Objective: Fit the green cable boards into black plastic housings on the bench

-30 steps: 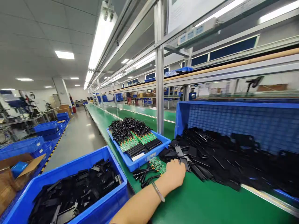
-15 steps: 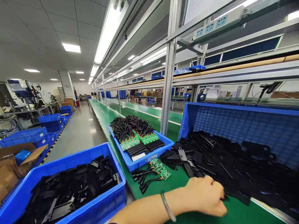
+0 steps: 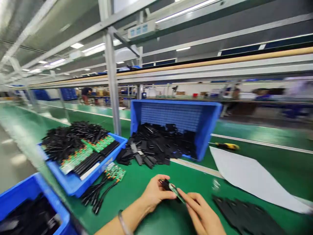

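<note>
My left hand (image 3: pixel 154 192), with a bracelet on its wrist, is closed around a small black plastic piece (image 3: pixel 165 184) over the green work surface. Against that piece lies a green circuit board (image 3: pixel 176 192), pinched by the fingers of my right hand (image 3: pixel 202 212). How the two parts join is blurred and partly hidden by fingers. To the left, several loose circuit boards (image 3: pixel 117 172) with black cables (image 3: pixel 97 195) rest on the bench. Beyond my hands, black plastic parts (image 3: pixel 161 140) spill from a tipped blue bin (image 3: pixel 209 130).
A blue tray (image 3: pixel 70 187) of cabled boards stands at left, with another blue bin (image 3: pixel 46 186) below it. On the right are a stack of flat black pieces (image 3: pixel 246 215), a white sheet (image 3: pixel 254 178) and a yellow-black tool (image 3: pixel 227 146). A metal post (image 3: pixel 112 81) rises behind.
The view has swung right. My left hand, earlier reaching low beside the black parts, is now in front of me holding a black piece. My right hand has come into view with the circuit board.
</note>
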### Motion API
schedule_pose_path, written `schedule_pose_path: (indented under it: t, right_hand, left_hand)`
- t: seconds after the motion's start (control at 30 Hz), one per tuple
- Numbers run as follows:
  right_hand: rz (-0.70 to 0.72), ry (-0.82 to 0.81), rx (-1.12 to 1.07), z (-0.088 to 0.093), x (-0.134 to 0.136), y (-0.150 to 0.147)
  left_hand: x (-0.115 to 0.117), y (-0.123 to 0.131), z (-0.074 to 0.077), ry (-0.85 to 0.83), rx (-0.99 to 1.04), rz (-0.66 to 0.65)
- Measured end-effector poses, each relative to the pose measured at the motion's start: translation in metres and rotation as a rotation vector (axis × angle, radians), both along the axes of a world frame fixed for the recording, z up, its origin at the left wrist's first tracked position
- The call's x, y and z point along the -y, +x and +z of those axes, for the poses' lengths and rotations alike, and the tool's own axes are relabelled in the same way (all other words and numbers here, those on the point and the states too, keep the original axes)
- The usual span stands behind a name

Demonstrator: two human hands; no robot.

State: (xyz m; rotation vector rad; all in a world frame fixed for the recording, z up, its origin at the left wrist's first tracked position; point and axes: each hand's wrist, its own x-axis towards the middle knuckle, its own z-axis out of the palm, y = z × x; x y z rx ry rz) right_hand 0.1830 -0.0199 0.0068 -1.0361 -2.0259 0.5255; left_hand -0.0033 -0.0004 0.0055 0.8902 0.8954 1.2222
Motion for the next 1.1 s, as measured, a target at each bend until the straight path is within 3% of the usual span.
schedule_pose_path:
  t: [0.1,0.2,0.37,0.8,0.93,1.1]
  right_hand:
    - [-0.011,0.022,-0.022,0.018,0.008,-0.013]
    - [-0.058,0.043,-0.064,0.025,0.011,-0.017]
    - [-0.117,0.097,-0.073,0.020,0.013,-0.015]
    - [-0.050,0.165,0.084,0.017,0.017,-0.020]
    - [-0.026,0.157,0.114,0.015,0.018,-0.023]
    - [-0.080,-0.015,-0.070,0.011,0.018,-0.028]
  left_hand:
    - [0.001,0.003,0.003,-0.045,0.111,-0.027]
    - [0.004,0.003,0.004,-0.046,0.144,-0.075]
    - [0.008,0.004,0.008,-0.017,0.163,-0.149]
    - [0.012,0.006,0.018,-0.037,0.168,-0.245]
    - [0.012,0.011,0.016,-0.074,0.151,-0.155]
    - [0.011,0.016,0.014,-0.050,0.059,-0.023]
